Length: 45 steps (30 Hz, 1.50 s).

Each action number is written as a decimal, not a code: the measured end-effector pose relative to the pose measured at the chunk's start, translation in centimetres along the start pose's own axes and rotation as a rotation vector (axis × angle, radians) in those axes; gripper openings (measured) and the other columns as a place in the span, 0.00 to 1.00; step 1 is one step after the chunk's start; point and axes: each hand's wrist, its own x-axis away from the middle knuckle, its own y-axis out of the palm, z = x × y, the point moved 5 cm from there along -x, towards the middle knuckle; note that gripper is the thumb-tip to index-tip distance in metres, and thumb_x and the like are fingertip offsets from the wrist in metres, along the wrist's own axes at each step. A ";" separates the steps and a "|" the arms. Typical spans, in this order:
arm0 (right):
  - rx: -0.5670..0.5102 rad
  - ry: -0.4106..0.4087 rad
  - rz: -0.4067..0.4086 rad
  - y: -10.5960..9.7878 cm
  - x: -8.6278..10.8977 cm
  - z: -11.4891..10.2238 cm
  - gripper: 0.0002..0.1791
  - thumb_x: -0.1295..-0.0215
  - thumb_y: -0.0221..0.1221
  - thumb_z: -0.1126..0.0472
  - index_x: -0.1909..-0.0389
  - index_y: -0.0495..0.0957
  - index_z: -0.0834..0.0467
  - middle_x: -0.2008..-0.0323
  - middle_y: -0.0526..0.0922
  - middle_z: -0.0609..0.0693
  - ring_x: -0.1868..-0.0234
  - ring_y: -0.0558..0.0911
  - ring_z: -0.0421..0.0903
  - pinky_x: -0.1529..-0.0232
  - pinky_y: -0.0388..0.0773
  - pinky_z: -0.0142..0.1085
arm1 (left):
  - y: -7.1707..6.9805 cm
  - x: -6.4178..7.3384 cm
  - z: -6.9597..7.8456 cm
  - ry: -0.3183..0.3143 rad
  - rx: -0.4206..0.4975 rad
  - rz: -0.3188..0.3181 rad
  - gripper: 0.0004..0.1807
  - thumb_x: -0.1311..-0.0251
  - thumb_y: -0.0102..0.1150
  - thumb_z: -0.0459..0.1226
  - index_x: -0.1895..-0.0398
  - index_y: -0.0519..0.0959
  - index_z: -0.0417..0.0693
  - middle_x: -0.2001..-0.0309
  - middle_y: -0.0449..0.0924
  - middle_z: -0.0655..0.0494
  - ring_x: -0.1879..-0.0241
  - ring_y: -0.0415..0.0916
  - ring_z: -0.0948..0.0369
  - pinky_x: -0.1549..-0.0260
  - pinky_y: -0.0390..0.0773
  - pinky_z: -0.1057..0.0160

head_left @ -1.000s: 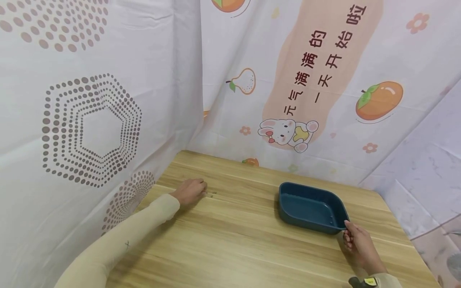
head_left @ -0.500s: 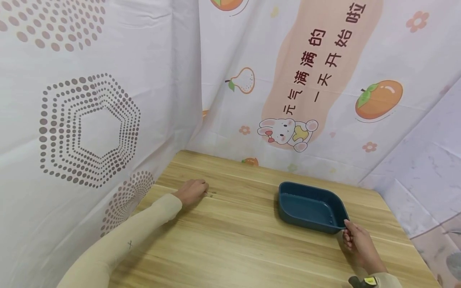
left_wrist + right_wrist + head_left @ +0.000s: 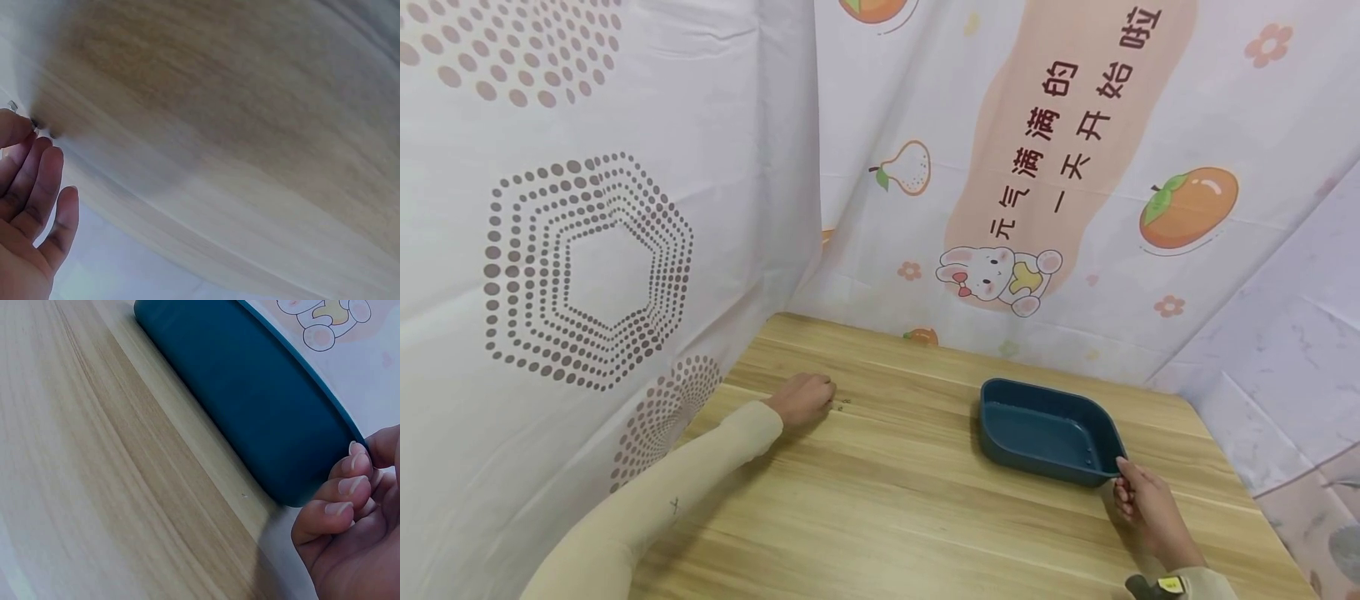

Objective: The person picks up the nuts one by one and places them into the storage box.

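At the table's left side, my left hand (image 3: 803,400) has thumb and fingertips drawn together low over the wood. In the left wrist view a small dark, shiny metal piece (image 3: 35,124) sits right at the tip of the thumb, pinched against the fingers; its kind is too small to make out. Just past the fingertips, a few similar tiny pieces (image 3: 841,407) lie on the table. My right hand (image 3: 1146,504) pinches the near right corner rim of a dark teal, open tray (image 3: 1037,471), thumb on top and fingers curled outside. A few tiny specks show on the tray floor near that corner.
The wood-grain table (image 3: 880,517) runs back to a printed white curtain (image 3: 880,275) behind it. Another curtain (image 3: 737,208) closes off the left side, near the left forearm. A dark strap with a yellow label (image 3: 1171,586) is on the right wrist.
The left hand has shifted very slightly to the right, close to the tiny pieces. The right hand and the tray stay where they were.
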 end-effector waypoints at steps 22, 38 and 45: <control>0.009 0.015 -0.002 0.2 0.1 -0.2 0.23 0.16 0.44 0.47 0.74 0.69 0.53 0.80 0.68 0.41 0.82 0.66 0.36 0.80 0.60 0.32 | 0.3 0.1 0.5 0.006 -0.122 -0.026 0.07 0.30 0.63 0.35 0.60 0.81 0.37 0.66 0.80 0.53 0.67 0.78 0.59 0.63 0.82 0.62; 0.015 0.023 0.003 0.1 0.2 0.0 0.24 0.16 0.45 0.47 0.74 0.70 0.54 0.80 0.69 0.41 0.82 0.67 0.36 0.79 0.64 0.30 | 0.2 0.8 0.2 0.009 -0.093 0.008 0.09 0.32 0.65 0.39 0.61 0.81 0.40 0.68 0.76 0.57 0.69 0.72 0.63 0.65 0.79 0.64; -0.001 0.019 0.010 0.1 0.1 -0.1 0.24 0.16 0.45 0.47 0.74 0.70 0.54 0.80 0.69 0.42 0.82 0.67 0.36 0.79 0.61 0.32 | 0.3 0.7 0.0 0.003 -0.109 -0.016 0.11 0.30 0.63 0.40 0.59 0.81 0.40 0.66 0.78 0.55 0.66 0.76 0.60 0.61 0.81 0.59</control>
